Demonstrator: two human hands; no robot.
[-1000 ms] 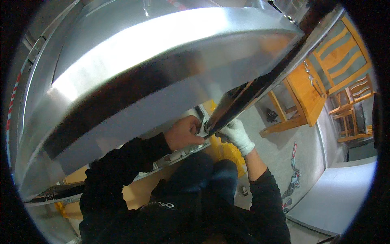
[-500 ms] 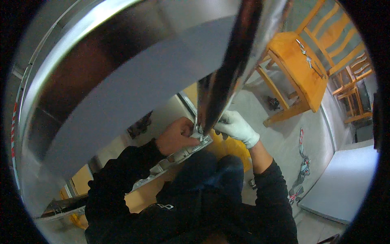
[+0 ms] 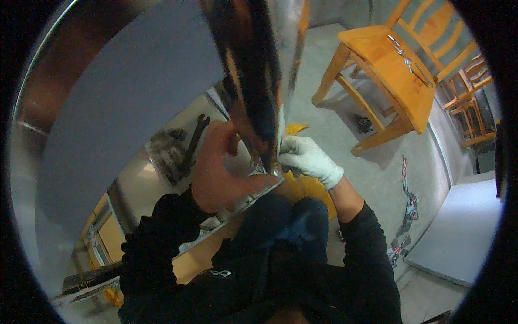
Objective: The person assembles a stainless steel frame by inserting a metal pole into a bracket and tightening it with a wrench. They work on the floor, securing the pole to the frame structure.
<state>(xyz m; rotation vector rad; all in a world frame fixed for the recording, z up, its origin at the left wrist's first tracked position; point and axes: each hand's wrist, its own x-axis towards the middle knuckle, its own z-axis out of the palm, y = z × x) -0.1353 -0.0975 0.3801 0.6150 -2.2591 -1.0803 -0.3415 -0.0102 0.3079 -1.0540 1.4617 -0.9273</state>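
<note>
My left hand point(image 3: 216, 175), bare, is at the low end of a shiny metal post point(image 3: 251, 81), its thumb laid along the upper end of a pale metal rail point(image 3: 210, 222). My forefinger bends upward well away from the thumb, so those two are spread with a gap between them; the rest of my fingers on that side are hidden. My right hand point(image 3: 310, 162), in a white glove, is on the other side of the post, its fingers curled in against the edge near the bottom; I cannot tell whether they pinch anything. The post leans down between my hands, and a large grey curved piece point(image 3: 118, 108) fills the upper left. The rail slants down to the left above my knees point(image 3: 280, 224), with something yellow point(image 3: 315, 198) beyond them to the right. Farther right stands a wooden chair point(image 3: 377, 62) with metal tools point(image 3: 408, 66) on its seat. A crumpled red-and-white strip point(image 3: 407, 205) lies on the floor point(image 3: 372, 186), near a pale board point(image 3: 453, 232).
</note>
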